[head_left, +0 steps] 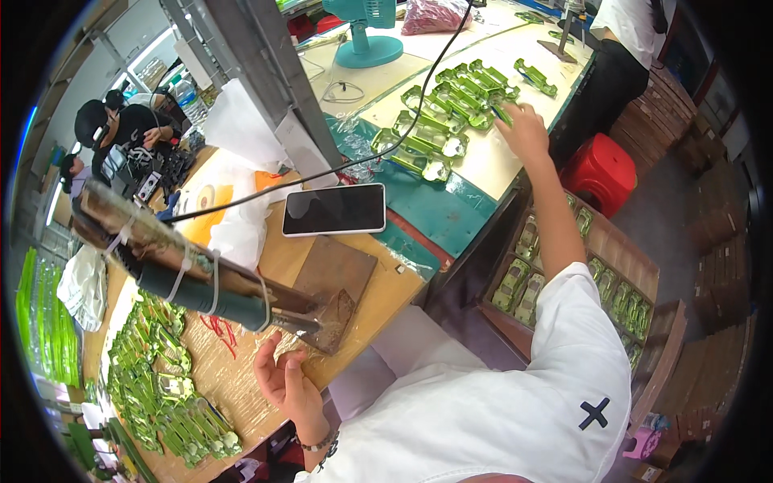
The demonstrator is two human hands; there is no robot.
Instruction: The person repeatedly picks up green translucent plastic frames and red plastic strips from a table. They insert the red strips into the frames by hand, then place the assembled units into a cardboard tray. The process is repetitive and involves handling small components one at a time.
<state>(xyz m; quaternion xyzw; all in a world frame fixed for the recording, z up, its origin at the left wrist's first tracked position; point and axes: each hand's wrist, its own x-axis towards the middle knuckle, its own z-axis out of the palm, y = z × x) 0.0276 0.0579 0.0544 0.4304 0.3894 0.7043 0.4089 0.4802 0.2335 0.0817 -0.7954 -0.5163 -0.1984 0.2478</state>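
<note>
My right hand (526,134) reaches far over the pale worktable, its fingers closed round a small green plastic piece (503,116); its exact shape is mostly hidden. Just left of that hand lie several green toy car body shells (455,105) in rows, and one more shell (535,78) sits apart beyond it. Near the front edge of the wooden table, my left hand (290,385) is palm up with fingers loosely bent and apart, nothing visible in it. It rests below the foot of a metal stand with a tied-on dark green tube (205,286).
A black-screened phone (334,209) lies mid-table behind the stand's metal plate (334,278). More green shells (173,386) are heaped at left. At right are a box of car shells (527,290) and a red stool (600,173). A black cable (354,163) crosses overhead; another person (129,137) sits far left.
</note>
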